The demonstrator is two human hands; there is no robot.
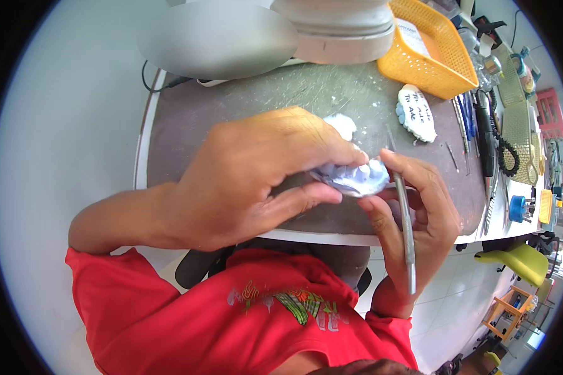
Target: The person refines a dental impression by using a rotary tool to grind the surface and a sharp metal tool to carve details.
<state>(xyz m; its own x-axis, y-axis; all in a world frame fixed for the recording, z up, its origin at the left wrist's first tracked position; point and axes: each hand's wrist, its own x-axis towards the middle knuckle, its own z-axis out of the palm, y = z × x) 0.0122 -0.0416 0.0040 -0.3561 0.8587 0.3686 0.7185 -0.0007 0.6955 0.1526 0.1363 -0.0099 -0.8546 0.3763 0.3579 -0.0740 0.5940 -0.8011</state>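
Over the front part of the grey work mat [194, 106], both my hands meet at a small bluish-white dental cast [356, 180] with tooth-like bumps. My left hand [250, 175] grips its left end between thumb and fingers. My right hand [435, 200] is closed round a slim metal hand tool [406, 231], its handle slanting down toward me. The thumb and index finger of that hand also touch the cast's right end. The tool's upper tip is thin and blurred. Beyond the cast lies a white lump [341, 126], partly covered by my left hand.
A handwritten-on white cast [416, 114] lies at the back right, near a yellow basket [460, 82]. Farther right are slim tools [463, 119] and a black handpiece [484, 134] with coiled cord. A blurred grey lamp head [219, 40] overhangs the back left, before a white rounded appliance [344, 31].
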